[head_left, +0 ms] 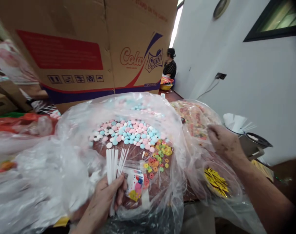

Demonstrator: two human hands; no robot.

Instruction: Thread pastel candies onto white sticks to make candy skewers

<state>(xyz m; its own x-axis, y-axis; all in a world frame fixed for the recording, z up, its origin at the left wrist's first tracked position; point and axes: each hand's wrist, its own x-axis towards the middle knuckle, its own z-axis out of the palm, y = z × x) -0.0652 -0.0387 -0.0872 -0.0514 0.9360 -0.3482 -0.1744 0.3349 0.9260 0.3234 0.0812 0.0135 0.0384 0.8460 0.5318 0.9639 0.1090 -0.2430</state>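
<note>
My left hand [103, 198] is closed around a bundle of flat white sticks [112, 164], which stand upright and fan out at the top. Just right of these fingers lies a small printed packet [135, 186] with coloured dots. Beyond the sticks, pink, blue and white round candies [130, 133] spread over an open clear plastic bag [75, 113]. Colourful ring-shaped candies [157, 159] lie to their right. My right hand [222, 141] is curled closed at the edge of another clear bag [195, 118] with colourful contents. What its fingers hold, if anything, is hidden.
A big cardboard box [109, 48] stands behind the candies. Gold twist ties [216, 182] sit in a clear round container at right. A metal container [252, 143] and white sticks [235, 122] are by the wall. Two other people are partly visible farther back.
</note>
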